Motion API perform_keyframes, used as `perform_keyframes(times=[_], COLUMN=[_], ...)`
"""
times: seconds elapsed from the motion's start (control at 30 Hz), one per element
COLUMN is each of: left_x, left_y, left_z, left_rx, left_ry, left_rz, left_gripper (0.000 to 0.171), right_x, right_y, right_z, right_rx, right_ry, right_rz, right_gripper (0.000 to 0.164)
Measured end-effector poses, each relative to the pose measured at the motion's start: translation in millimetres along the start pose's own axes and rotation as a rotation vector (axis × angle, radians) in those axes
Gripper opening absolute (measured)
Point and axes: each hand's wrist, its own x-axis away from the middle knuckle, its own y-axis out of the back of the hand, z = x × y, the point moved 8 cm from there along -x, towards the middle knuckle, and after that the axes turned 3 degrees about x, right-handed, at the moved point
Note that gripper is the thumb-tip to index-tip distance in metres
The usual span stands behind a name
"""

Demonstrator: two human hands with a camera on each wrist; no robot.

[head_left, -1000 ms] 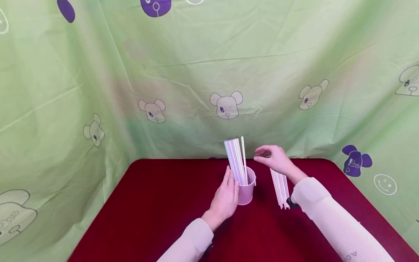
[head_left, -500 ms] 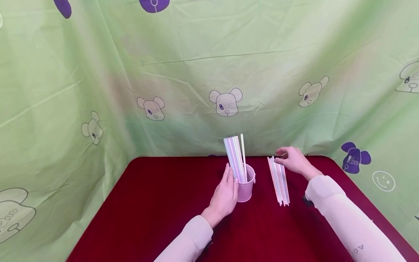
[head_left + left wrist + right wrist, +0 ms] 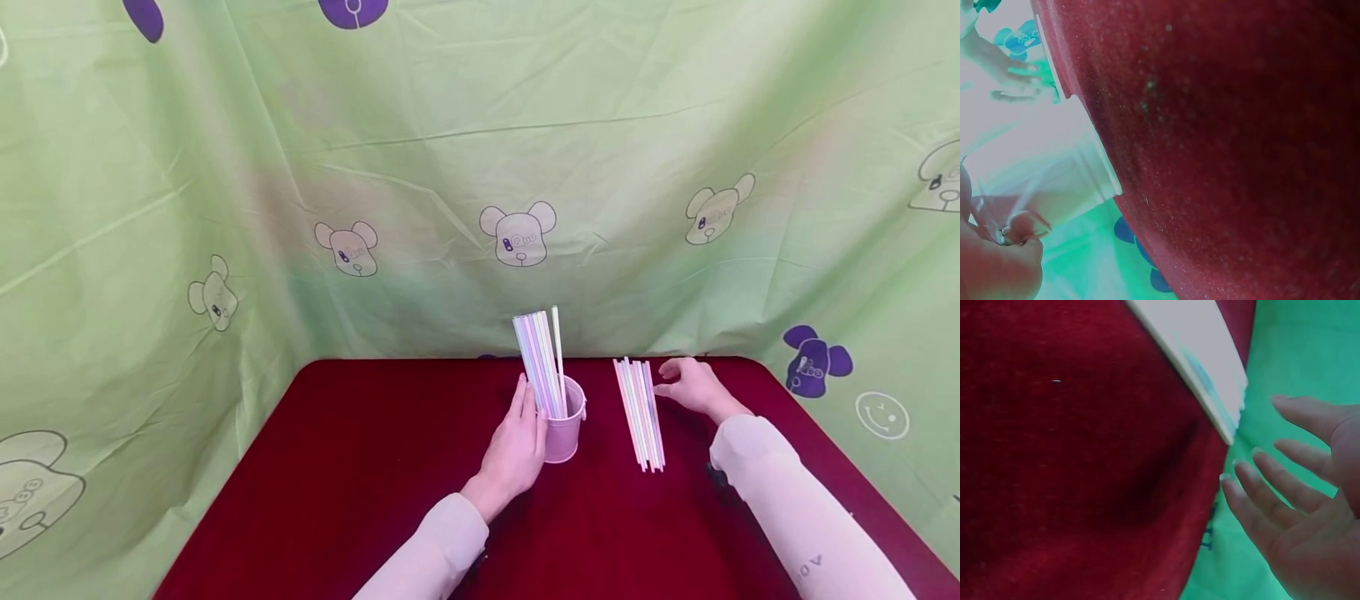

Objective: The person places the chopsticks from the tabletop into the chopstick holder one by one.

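Loose straws (image 3: 640, 417) lie just beside my right hand (image 3: 693, 387), fingers parted, holding nothing, on the red table (image 3: 337, 467); my left hand (image 3: 513, 450), straight-fingered, touches the pink bucket (image 3: 564, 438) of leaning straws (image 3: 542, 367). Pressing harder could tip that top-heavy load.

There are two straw groups (image 3: 540, 362) (image 3: 641, 417), one bucket (image 3: 563, 440), two hands (image 3: 512, 450) (image 3: 693, 387) and one table (image 3: 360, 475).

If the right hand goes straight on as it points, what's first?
Likely the straws lying on the table, near their far ends; the right hand might pass above, its height being unclear.
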Motion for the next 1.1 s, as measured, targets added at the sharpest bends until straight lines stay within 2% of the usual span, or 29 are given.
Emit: perform_keyframes(times=[0.1, 0.37, 0.57, 0.8, 0.9, 1.1], left_x=[0.2, -0.3, -0.8, 1.3, 2.2, 1.0], left_y=[0.5, -0.1, -0.5, -2.4, -2.9, -1.3], left_z=[-0.5, -0.5, -0.7, -1.0, -1.4, -1.0], left_rx=[0.003, 0.010, 0.007, 0.003, 0.000, -0.004], left_ry=[-0.004, -0.008, 0.000, -0.009, -0.016, -0.014], left_rz=[-0.005, -0.008, -0.002, -0.002, -0.005, -0.010], left_gripper=[0.056, 0.056, 0.056, 0.055, 0.055, 0.055], right_x=[4, 18, 20, 24, 25, 20], right_y=[-8, -31, -38, -46, -49, -49], right_z=[-7, -27, -27, -27, -29, -30], right_rx=[-0.048, -0.465, -0.680, -0.775, -0.776, -0.720], right_ry=[-0.047, -0.352, -0.460, -0.528, -0.549, -0.523], right_rz=[0.017, 0.081, 0.106, 0.090, 0.068, 0.010], right_gripper=[0.038, 0.043, 0.043, 0.034, 0.031, 0.030])
